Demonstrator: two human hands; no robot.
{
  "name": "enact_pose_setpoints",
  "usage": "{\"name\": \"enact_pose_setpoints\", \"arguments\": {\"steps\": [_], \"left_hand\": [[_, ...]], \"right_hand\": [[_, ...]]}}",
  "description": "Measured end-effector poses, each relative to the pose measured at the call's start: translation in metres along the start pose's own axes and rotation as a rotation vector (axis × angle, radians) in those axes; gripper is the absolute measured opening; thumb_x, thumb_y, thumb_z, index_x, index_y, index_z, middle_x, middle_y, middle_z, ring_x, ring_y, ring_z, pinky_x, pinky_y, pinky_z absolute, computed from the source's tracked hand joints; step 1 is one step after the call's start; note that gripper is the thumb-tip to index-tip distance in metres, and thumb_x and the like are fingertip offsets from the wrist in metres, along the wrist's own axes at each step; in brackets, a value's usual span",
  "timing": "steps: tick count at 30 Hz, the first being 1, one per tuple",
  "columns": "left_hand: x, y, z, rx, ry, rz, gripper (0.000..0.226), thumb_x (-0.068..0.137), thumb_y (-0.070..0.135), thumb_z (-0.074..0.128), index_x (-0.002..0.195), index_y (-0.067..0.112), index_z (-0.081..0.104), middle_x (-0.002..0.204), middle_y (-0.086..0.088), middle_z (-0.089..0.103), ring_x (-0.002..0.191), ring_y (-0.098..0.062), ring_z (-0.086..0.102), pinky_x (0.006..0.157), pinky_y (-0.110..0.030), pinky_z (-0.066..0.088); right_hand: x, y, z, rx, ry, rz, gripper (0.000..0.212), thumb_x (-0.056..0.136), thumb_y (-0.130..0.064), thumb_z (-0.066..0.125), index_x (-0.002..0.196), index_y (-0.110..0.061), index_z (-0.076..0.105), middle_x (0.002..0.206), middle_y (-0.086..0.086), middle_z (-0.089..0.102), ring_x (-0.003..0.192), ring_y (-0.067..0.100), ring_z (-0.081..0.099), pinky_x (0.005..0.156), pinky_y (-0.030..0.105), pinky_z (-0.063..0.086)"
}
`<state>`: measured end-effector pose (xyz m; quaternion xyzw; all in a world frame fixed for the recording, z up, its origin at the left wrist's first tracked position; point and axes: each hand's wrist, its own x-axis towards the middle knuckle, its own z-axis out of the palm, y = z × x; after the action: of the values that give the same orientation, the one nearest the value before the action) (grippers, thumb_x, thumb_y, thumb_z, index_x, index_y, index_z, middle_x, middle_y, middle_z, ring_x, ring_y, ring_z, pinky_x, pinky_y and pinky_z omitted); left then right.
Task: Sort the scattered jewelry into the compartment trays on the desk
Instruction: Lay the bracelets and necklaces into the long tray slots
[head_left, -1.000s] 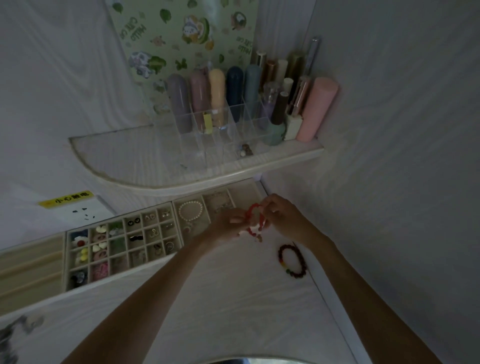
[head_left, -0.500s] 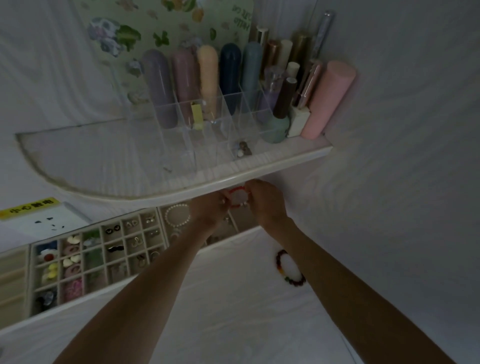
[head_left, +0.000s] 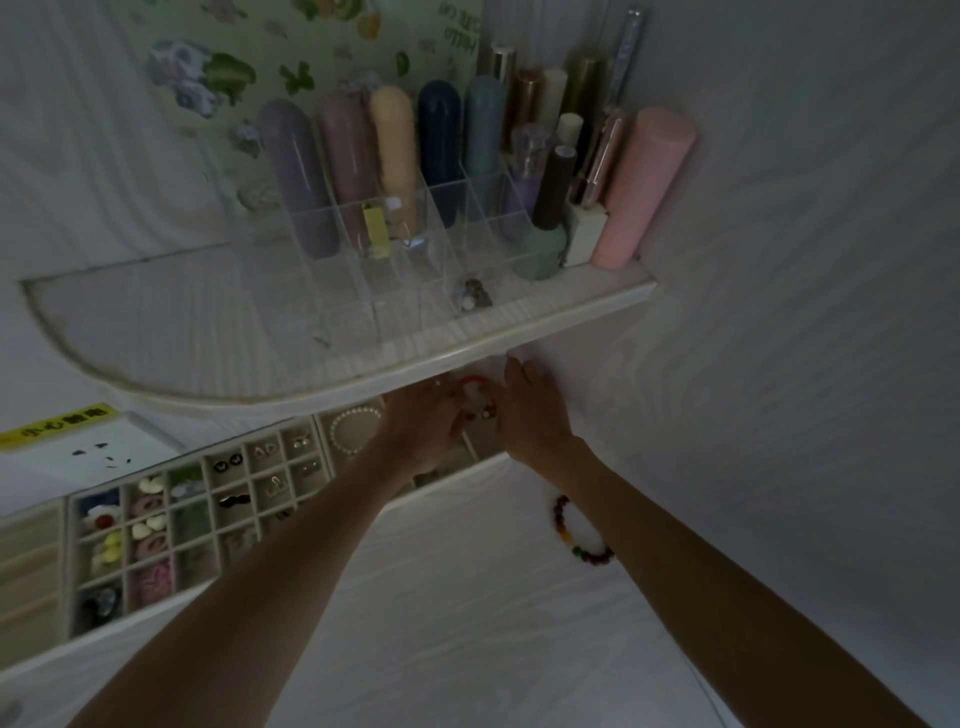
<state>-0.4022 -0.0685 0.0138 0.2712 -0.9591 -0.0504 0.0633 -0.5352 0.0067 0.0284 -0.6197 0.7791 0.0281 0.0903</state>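
A red bracelet (head_left: 472, 383) with a small charm is held between my two hands, just under the front edge of the white shelf (head_left: 519, 340). My left hand (head_left: 423, 423) grips its left side and my right hand (head_left: 527, 410) holds its right side. Both hands hover over the right end of the beige compartment tray (head_left: 70, 566), and they hide the compartments below. A pearl bracelet (head_left: 356, 423) lies in a larger compartment just left of my left hand. On the white desk, a dark multicoloured bead bracelet (head_left: 576, 535) lies by my right forearm.
The tray's small compartments hold earrings and hair clips (head_left: 150, 540). A clear organiser (head_left: 395, 249) with coloured tubes and bottles stands on the shelf above. A wall rises close on the right. A socket with a yellow label (head_left: 57, 421) sits at the left.
Both hands have carried the red bracelet away from me, from above the desk to under the shelf edge over the tray's right end. The bead bracelet has stayed put.
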Motion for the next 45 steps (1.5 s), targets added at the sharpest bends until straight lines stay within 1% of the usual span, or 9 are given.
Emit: {"name": "enact_pose_setpoints", "arguments": {"steps": [4, 14, 20, 25, 29, 32, 36, 42, 45], "left_hand": [[-0.002, -0.006, 0.007, 0.091, -0.064, 0.077, 0.04, 0.076, 0.032, 0.039, 0.087, 0.02, 0.075, 0.095, -0.003, 0.073, 0.089, -0.029, 0.069, 0.072, -0.04, 0.056], [0.0, -0.02, 0.01, 0.061, -0.116, 0.023, 0.05, 0.047, 0.016, 0.086, 0.094, 0.009, 0.073, 0.099, -0.013, 0.071, 0.081, -0.036, 0.069, 0.06, -0.04, 0.058], [-0.019, -0.014, 0.01, 0.057, -0.033, 0.067, 0.059, 0.058, 0.018, 0.079, 0.114, 0.008, 0.065, 0.113, -0.012, 0.067, 0.099, -0.033, 0.065, 0.078, -0.044, 0.055], [-0.025, -0.007, 0.009, 0.13, 0.016, 0.101, 0.044, 0.058, 0.026, 0.076, 0.1, 0.013, 0.073, 0.099, -0.002, 0.072, 0.101, -0.025, 0.056, 0.078, -0.036, 0.054], [-0.021, -0.007, 0.008, 0.175, -0.039, 0.067, 0.039, 0.07, 0.032, 0.048, 0.092, 0.016, 0.075, 0.096, -0.001, 0.073, 0.095, -0.026, 0.067, 0.079, -0.037, 0.054], [-0.014, -0.004, 0.007, 0.198, -0.084, 0.04, 0.04, 0.057, 0.031, 0.078, 0.093, 0.014, 0.075, 0.095, -0.004, 0.073, 0.094, -0.029, 0.068, 0.079, -0.042, 0.054], [-0.009, -0.001, 0.005, 0.158, -0.13, -0.046, 0.047, 0.052, 0.028, 0.082, 0.095, 0.012, 0.074, 0.097, -0.007, 0.073, 0.095, -0.033, 0.067, 0.078, -0.045, 0.054], [-0.006, 0.006, 0.005, 0.147, -0.202, -0.099, 0.049, 0.089, 0.03, 0.05, 0.135, 0.014, 0.048, 0.143, -0.007, 0.045, 0.134, -0.029, 0.036, 0.11, -0.041, 0.027], [-0.004, 0.008, -0.003, 0.137, -0.183, -0.031, 0.051, 0.063, 0.032, 0.077, 0.112, 0.023, 0.068, 0.117, -0.005, 0.066, 0.108, -0.03, 0.061, 0.089, -0.044, 0.051]], "right_hand": [[0.01, -0.004, -0.001, -0.079, -0.044, 0.0, 0.048, 0.091, -0.031, 0.049, 0.137, -0.024, 0.04, 0.146, 0.016, 0.026, 0.133, 0.031, 0.024, 0.106, 0.042, 0.025], [0.035, -0.004, 0.011, -0.061, -0.072, 0.098, 0.052, 0.09, -0.041, 0.051, 0.137, -0.019, 0.041, 0.142, 0.014, 0.036, 0.13, 0.032, 0.034, 0.109, 0.043, 0.025], [0.011, 0.003, -0.008, 0.368, -0.18, 0.113, 0.042, 0.094, -0.016, 0.042, 0.136, -0.016, 0.039, 0.13, 0.02, 0.046, 0.112, 0.036, 0.052, 0.083, 0.038, 0.043], [-0.004, 0.005, -0.012, 0.141, -0.222, 0.092, 0.048, 0.093, -0.013, 0.039, 0.141, -0.017, 0.033, 0.132, 0.018, 0.039, 0.117, 0.034, 0.045, 0.093, 0.041, 0.04], [0.003, 0.0, -0.013, -0.03, -0.241, 0.05, 0.048, 0.094, -0.017, 0.041, 0.141, -0.02, 0.034, 0.139, 0.016, 0.036, 0.123, 0.033, 0.04, 0.101, 0.044, 0.033], [0.005, -0.001, -0.01, -0.087, -0.249, 0.069, 0.044, 0.093, -0.02, 0.042, 0.137, -0.02, 0.042, 0.139, 0.014, 0.036, 0.125, 0.031, 0.038, 0.104, 0.043, 0.03], [0.007, -0.003, -0.008, -0.1, -0.244, 0.111, 0.044, 0.092, -0.023, 0.043, 0.136, -0.021, 0.043, 0.141, 0.012, 0.037, 0.128, 0.03, 0.036, 0.106, 0.041, 0.027], [0.005, -0.006, -0.012, -0.125, -0.257, 0.119, 0.047, 0.092, -0.023, 0.044, 0.139, -0.02, 0.039, 0.14, 0.012, 0.036, 0.128, 0.03, 0.034, 0.107, 0.04, 0.026], [0.003, -0.005, -0.016, -0.1, -0.249, 0.112, 0.047, 0.093, -0.021, 0.043, 0.139, -0.019, 0.039, 0.142, 0.013, 0.035, 0.128, 0.031, 0.035, 0.106, 0.04, 0.027]]}}
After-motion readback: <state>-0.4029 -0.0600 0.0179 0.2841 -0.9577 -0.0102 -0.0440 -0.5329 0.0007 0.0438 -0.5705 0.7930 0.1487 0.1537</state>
